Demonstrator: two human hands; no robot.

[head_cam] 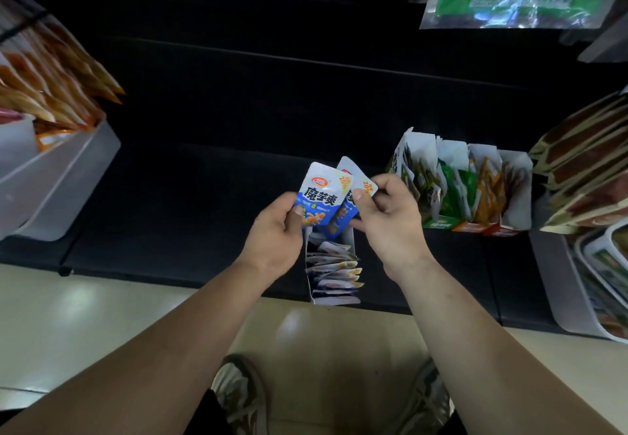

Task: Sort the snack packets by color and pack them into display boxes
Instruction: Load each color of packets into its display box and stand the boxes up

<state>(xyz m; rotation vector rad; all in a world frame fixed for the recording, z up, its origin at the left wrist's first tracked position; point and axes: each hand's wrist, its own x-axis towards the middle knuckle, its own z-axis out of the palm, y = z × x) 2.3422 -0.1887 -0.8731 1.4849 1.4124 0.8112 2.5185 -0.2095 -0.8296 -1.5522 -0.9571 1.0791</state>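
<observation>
A long dark shelf (210, 203) runs across the view, and the stock on it is grouped by kind. A white bin (64, 176) of orange packs sits at its left end. To the right stands a row of display boxes (470, 227), their green, orange and red fronts matching what stands inside, which suggests those colours are already sorted. Near the shelf's front edge, directly under the hands, an open blue-packet box (349, 244) holds a file of blue-and-white packets (334, 268) set on edge, probably so the box takes more and shows tidily. Above it the left hand (275, 230) grips a front blue packet (321, 196), fingers curled round its lower part and thumb on its face. The right hand (390, 217) pinches the upper corner of a rear blue packet (356, 179), seemingly drawing it from behind the first. Held upright over that box, both look bound for it.
</observation>
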